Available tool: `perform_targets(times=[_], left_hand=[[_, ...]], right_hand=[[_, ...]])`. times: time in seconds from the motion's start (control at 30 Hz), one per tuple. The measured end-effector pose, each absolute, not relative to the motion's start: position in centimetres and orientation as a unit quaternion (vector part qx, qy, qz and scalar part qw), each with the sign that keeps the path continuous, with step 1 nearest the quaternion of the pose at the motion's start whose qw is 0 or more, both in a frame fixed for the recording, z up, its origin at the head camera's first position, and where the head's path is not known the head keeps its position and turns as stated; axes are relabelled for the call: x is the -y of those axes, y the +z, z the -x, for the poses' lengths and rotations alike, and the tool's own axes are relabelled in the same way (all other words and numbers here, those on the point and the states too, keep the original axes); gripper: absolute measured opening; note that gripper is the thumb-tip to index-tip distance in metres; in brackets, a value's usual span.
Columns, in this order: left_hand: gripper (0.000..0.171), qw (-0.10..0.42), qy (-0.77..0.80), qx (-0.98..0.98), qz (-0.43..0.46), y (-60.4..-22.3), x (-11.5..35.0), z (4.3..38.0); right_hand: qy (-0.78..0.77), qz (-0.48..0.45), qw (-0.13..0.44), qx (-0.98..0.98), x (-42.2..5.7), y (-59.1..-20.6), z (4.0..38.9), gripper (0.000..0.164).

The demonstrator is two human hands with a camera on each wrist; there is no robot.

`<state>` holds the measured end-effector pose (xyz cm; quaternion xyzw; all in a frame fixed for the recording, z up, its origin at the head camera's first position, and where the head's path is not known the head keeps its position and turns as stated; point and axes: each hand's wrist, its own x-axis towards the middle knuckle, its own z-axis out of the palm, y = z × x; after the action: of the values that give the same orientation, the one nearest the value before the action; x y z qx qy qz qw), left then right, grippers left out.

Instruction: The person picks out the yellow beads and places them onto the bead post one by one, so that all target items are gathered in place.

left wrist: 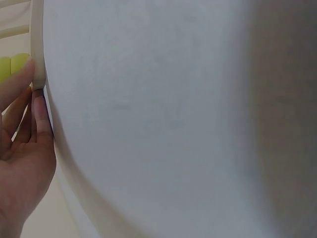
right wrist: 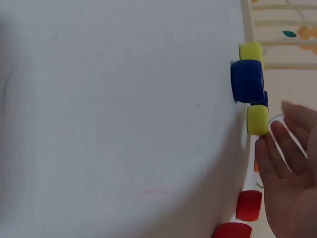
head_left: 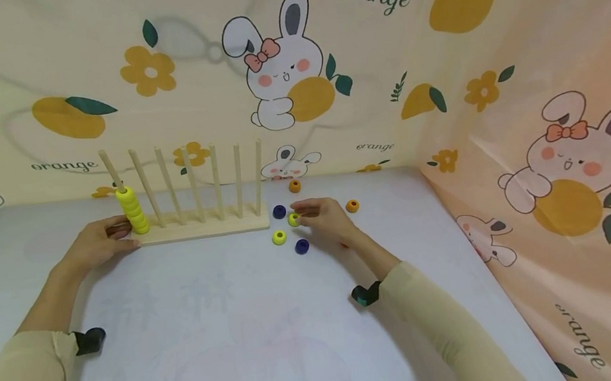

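Observation:
A wooden peg rack [head_left: 202, 230] stands upright at the back left of the table, with several pegs in a row. Its leftmost peg carries a stack of yellow beads [head_left: 132, 211]. My left hand [head_left: 98, 242] grips the left end of the rack's base, which also shows in the left wrist view. Right of the rack, my right hand [head_left: 323, 217] is beside a yellow bead [head_left: 294, 219], its fingers loosely extended; in the right wrist view the fingertips are close to that yellow bead [right wrist: 257, 120], and whether they touch it is unclear.
Around the right hand lie another yellow bead [head_left: 279, 238], dark blue beads [head_left: 301, 246] [head_left: 280, 211] and orange beads [head_left: 352, 206] [head_left: 295, 186]. Red beads [right wrist: 248, 206] show below the hand in the right wrist view. A printed cloth [head_left: 175, 13] hangs behind the white table [head_left: 214, 333].

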<state>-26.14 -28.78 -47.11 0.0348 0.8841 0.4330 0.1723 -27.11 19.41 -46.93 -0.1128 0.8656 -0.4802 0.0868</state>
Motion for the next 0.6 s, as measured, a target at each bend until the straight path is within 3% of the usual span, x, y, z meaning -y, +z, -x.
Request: perform_targets(times=[0.23, 0.6], left_hand=[[0.083, 0.176, 0.433, -0.883, -0.037, -47.1, 28.7, 26.2], [0.085, 0.177, 0.424, -0.888, -0.030, -47.2, 28.9, 26.3]], right_hand=[[-0.443, 0.122, 0.102, -0.882, -18.9, -47.7, 27.1, 0.035], [-0.385, 0.117, 0.049, -0.914, -18.0, -48.1, 27.2, 0.035]])
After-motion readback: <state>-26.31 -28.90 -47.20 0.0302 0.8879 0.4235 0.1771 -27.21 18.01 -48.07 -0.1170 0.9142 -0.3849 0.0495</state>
